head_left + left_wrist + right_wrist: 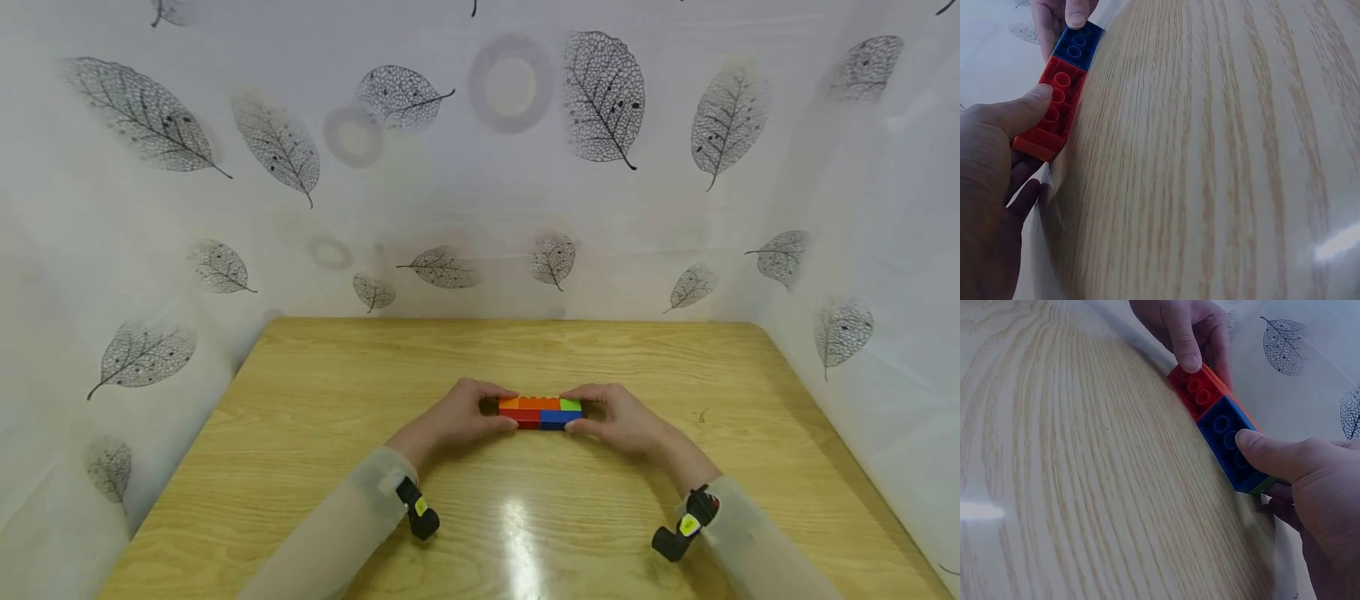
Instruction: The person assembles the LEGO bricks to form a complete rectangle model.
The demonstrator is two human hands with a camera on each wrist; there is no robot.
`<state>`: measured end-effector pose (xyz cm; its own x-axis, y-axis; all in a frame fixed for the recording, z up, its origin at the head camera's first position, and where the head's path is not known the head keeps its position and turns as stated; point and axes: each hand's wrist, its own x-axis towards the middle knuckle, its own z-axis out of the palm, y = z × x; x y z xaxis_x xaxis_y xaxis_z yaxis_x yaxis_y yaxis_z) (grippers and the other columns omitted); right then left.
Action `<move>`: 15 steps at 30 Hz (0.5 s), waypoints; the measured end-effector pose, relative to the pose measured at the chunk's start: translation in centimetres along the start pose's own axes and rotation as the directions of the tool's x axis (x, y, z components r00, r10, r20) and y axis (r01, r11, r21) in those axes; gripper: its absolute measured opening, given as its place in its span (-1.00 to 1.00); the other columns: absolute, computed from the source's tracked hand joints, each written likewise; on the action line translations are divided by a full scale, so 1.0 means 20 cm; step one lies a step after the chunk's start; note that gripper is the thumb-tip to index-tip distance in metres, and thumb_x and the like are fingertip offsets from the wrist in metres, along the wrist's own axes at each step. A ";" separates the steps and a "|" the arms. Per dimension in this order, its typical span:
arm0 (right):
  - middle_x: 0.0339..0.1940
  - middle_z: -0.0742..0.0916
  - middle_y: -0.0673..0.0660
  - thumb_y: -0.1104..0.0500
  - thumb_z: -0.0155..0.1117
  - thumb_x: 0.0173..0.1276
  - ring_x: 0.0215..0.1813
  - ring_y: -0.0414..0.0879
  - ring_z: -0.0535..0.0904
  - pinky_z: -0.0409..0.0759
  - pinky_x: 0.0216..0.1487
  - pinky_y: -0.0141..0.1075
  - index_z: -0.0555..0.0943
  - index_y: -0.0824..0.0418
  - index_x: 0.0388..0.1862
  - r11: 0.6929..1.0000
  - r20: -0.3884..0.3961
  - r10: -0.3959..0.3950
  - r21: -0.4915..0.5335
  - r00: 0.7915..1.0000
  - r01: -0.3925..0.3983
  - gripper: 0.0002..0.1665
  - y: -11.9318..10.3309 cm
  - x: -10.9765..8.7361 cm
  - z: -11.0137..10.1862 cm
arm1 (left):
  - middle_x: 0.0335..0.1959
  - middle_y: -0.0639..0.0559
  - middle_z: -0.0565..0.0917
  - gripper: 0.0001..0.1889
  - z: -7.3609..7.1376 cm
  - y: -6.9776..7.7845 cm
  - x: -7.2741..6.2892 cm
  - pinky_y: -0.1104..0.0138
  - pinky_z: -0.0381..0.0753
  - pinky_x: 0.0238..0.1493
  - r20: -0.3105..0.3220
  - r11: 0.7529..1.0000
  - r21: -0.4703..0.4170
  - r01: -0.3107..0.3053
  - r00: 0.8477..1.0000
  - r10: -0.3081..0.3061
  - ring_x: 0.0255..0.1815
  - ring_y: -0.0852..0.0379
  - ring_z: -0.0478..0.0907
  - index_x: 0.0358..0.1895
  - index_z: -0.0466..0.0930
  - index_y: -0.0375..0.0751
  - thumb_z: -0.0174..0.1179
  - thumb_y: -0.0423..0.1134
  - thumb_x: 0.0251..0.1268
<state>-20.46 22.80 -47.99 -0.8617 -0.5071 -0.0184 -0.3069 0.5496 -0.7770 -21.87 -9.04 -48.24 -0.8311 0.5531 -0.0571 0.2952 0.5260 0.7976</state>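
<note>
A short bar of joined toy building bricks is held between both hands over the table. Its near layer is a red brick beside a blue brick. Behind them show an orange brick, an orange-red one and a green one. My left hand grips the red end, its thumb on the hollow underside in the left wrist view. At the other end, my right hand pinches the bar, thumb pressed on the blue brick's hollow underside. Fingers behind the bar are partly hidden.
The wooden table extends around the hands, with a bright light reflection near its front. A white leaf-patterned curtain hangs behind and along both sides. Each forearm wears a small black camera at the wrist.
</note>
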 end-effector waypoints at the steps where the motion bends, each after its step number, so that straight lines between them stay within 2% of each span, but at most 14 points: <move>1: 0.33 0.70 0.13 -0.02 0.51 0.44 0.46 0.17 0.50 0.32 0.51 0.17 0.67 0.11 0.37 1.000 0.002 -0.004 -0.002 1.000 0.004 -0.42 0.00 0.00 0.00 | 0.32 0.11 0.66 -0.46 0.00 0.00 0.00 0.16 0.40 0.45 0.002 1.000 -0.001 -0.003 1.000 0.003 0.37 0.13 0.50 0.37 0.67 0.06 0.47 0.05 0.37; 11: 0.35 0.69 0.11 -0.02 0.51 0.45 0.46 0.13 0.51 0.36 0.50 0.12 0.65 0.11 0.40 1.000 0.011 -0.028 -0.004 1.000 0.028 -0.41 0.01 0.00 0.00 | 0.33 0.11 0.65 -0.45 0.01 -0.02 0.01 0.14 0.39 0.46 -0.002 0.999 0.038 -0.013 1.000 0.013 0.37 0.12 0.50 0.39 0.66 0.08 0.44 0.11 0.39; 15: 0.36 0.68 0.12 -0.04 0.51 0.44 0.45 0.15 0.50 0.34 0.50 0.18 0.64 0.11 0.41 1.000 0.002 -0.020 0.004 1.000 0.020 -0.38 0.02 0.00 0.01 | 0.34 0.12 0.64 -0.42 0.01 -0.02 0.00 0.10 0.39 0.47 0.001 0.999 0.039 -0.016 1.000 0.016 0.37 0.12 0.50 0.40 0.64 0.06 0.43 0.13 0.39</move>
<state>-20.43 22.84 -48.47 -0.8547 -0.5191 -0.0043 -0.3220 0.5366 -0.7800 -21.88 -9.14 -48.73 -0.8260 0.5619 -0.0450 0.3267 0.5422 0.7741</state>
